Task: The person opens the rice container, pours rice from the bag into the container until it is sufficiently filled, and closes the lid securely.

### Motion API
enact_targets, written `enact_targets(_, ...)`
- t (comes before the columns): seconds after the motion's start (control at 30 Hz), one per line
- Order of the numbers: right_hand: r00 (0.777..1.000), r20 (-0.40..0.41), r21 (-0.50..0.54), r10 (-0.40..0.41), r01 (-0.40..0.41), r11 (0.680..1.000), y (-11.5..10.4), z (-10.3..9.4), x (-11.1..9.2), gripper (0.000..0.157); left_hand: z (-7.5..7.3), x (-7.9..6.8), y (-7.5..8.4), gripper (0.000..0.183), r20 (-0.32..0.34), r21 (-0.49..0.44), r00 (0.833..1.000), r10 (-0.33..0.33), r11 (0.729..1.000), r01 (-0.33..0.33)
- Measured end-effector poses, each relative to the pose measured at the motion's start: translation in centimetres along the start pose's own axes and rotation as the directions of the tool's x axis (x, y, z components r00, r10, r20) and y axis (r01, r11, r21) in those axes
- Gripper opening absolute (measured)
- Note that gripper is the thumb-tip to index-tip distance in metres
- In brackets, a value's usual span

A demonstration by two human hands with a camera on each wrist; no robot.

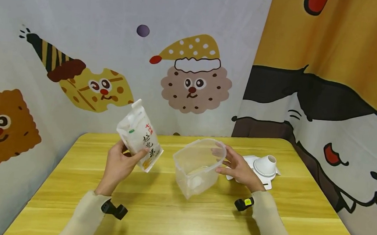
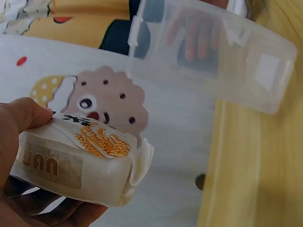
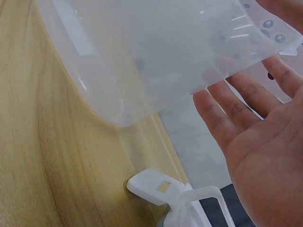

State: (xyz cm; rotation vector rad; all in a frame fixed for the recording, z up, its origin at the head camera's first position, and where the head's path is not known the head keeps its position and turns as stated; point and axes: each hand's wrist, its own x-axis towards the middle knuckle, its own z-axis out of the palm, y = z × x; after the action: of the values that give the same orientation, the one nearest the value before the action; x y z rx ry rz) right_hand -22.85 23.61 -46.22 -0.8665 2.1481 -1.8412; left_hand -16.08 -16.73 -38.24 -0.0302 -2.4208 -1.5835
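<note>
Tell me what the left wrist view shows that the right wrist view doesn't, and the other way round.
Only the left wrist view shows the left hand and the white packet it grips. Only the right wrist view shows the white plastic tab with a square hole. Both show the translucent container, the right hand and the wooden table.

White bag [image 1: 137, 128], orange wheat print [image 2: 106, 142]
</note>
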Motion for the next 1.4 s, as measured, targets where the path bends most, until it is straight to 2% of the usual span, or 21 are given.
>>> enact_targets(0.17,1.000,0.009,0.009,-0.009,0.009,1.000,0.0,0.0,0.0,0.088,0.3,-0.3,1.5,0.048,-0.007,-0.030,0.999,0.052,0.998,-0.052)
enact_targets(0.37,1.000,-0.007,-0.005,0.017,-0.017,1.000,-0.3,0.0,0.0,0.087,0.7,-0.2,3.1,0.047,-0.023,-0.058,0.991,0.129,0.990,-0.130)
enact_targets(0.67,0.999,-0.004,-0.036,0.051,-0.051,0.998,-0.6,-0.1,0.0,0.088,0.7,-0.2,4.7,0.047,-0.030,-0.073,0.987,0.161,0.984,-0.162)
enact_targets(0.97,0.995,0.000,-0.175,0.099,-0.097,0.980,-2.8,-1.8,-0.5,0.087,1.1,-0.1,6.1,0.048,-0.019,-0.120,0.983,0.185,0.975,-0.186)
enact_targets(1.2,0.999,-0.045,-0.274,0.023,-0.034,0.961,-5.2,-3.6,-1.5,0.083,2.2,-0.4,7.4,0.047,-0.002,-0.169,0.972,0.236,0.958,-0.233)
enact_targets(1.4,0.997,-0.058,-0.328,-0.053,0.031,0.944,-8.2,-3.8,-1.6,0.083,3.2,-0.8,8.4,0.043,0.026,-0.200,0.972,0.233,0.954,-0.224)
